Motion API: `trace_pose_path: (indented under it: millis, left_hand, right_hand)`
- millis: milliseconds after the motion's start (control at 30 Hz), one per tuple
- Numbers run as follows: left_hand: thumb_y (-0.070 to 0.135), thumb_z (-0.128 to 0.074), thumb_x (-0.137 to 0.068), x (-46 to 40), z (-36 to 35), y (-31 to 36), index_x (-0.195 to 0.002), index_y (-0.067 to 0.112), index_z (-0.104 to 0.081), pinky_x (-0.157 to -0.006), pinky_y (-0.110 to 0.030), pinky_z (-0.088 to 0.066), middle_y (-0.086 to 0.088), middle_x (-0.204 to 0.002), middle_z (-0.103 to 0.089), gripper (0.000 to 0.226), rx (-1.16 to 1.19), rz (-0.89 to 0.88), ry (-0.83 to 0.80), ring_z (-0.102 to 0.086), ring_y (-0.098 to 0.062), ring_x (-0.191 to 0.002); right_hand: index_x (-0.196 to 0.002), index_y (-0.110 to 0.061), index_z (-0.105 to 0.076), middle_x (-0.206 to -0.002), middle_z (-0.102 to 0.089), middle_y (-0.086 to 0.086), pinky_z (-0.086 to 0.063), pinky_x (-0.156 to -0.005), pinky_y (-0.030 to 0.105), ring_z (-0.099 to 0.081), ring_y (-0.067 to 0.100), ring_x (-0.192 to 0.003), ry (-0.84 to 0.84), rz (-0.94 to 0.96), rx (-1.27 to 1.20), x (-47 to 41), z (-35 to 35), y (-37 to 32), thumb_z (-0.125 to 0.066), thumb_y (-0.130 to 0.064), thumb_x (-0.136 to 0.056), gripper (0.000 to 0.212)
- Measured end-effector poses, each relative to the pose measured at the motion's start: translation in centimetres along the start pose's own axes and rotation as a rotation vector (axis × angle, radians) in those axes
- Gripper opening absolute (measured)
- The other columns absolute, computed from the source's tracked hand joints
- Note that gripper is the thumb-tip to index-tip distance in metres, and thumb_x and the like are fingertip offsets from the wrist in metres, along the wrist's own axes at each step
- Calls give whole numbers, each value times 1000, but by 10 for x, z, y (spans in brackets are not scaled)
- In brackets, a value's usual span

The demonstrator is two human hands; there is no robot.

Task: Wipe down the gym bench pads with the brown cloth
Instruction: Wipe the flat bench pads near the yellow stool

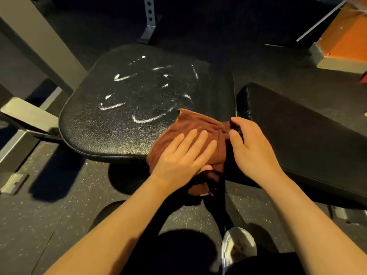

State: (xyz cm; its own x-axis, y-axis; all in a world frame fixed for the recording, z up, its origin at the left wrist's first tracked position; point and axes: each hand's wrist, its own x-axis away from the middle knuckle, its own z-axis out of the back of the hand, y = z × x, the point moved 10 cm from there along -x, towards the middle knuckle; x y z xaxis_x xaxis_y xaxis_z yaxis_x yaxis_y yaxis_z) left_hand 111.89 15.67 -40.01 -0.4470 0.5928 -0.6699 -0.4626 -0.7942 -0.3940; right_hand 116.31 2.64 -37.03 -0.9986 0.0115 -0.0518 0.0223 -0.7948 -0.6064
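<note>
The brown terry cloth [195,135] lies bunched on the near right corner of the wide black textured vinyl seat pad [111,124], with part of it drooping over the pad's front edge toward the floor. The left hand [182,155] lies flat on top of the cloth, fingers straight and slightly spread, palm pressing down; its thumb is tucked beneath the overhanging fold. The right hand [250,145] sits at the cloth's right edge, thumb and curled fingers pinching a gather of the fabric just over the gap between the two pads. White smeared streaks [147,90] mark the centre and far part of the seat pad, clear of the cloth. The long black smooth vinyl back pad [297,132] extends to the right, separated from the seat pad by a narrow gap. Grey steel frame members [29,116] stand left of the seat pad. A silver-toned shoe [238,249] rests on the dark speckled rubber floor [49,215] below.
</note>
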Motion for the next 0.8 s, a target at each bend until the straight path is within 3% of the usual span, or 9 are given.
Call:
trace_pose_path:
  millis: [167, 300, 400, 500, 600, 800]
  left_hand:
    - [54, -52, -100, 54, 23, -60, -138, 22, -53, -99, -38, -46, -6, -135, -63, 50, -66, -52, 54, -64, -26, -119]
    - [54, -56, -98, 80, 33, -101, -136, 20, -55, -99, -41, -46, -9, -132, -64, 51, -105, -34, 17, -65, -29, -117]
    - [57, -56, -97, 83, 33, -113, -133, 19, -58, -97, -43, -47, -11, -130, -66, 52, -109, 70, -17, -64, -31, -117]
    - [57, -48, -100, 66, 30, -103, -125, 15, -66, -92, -45, -51, -12, -125, -68, 52, -89, 201, -51, -66, -35, -113]
    - [54, -39, -104, 40, 22, -67, -121, 15, -71, -91, -44, -52, -10, -123, -69, 53, -42, 223, -62, -66, -35, -114]
    - [55, -40, -103, 16, 10, -22, -127, 24, -62, -96, -38, -42, -1, -126, -69, 45, -25, 220, 11, -64, -25, -117]
  right_hand:
    - [-147, -15, -41, -149, -43, 2, -27, -103, 26, -36, 20, -138, -9, 52, 1, -9, -17, -18, -38, -24, -105, 43]
    - [-155, -19, -29, -161, -27, 1, -18, -118, 30, -18, 14, -150, -166, 76, 32, -4, -41, -17, -33, -30, -107, 49]
    - [-157, -25, -20, -165, -16, -6, -10, -117, 25, -8, 7, -151, -266, 45, 21, -5, -42, -12, -31, -33, -107, 52]
    - [-158, -27, -18, -166, -11, -7, -9, -119, 28, -4, 6, -151, -305, 40, 28, -6, -42, -11, -30, -34, -107, 52]
    - [-157, -24, -21, -166, -9, -1, -5, -120, 30, -2, 12, -153, -265, 24, 42, -7, -47, -13, -29, -34, -108, 51]
    - [-157, -22, -20, -165, -13, 9, -5, -123, 43, -3, 26, -153, -249, -12, 74, -19, -55, -23, -24, -35, -108, 51]
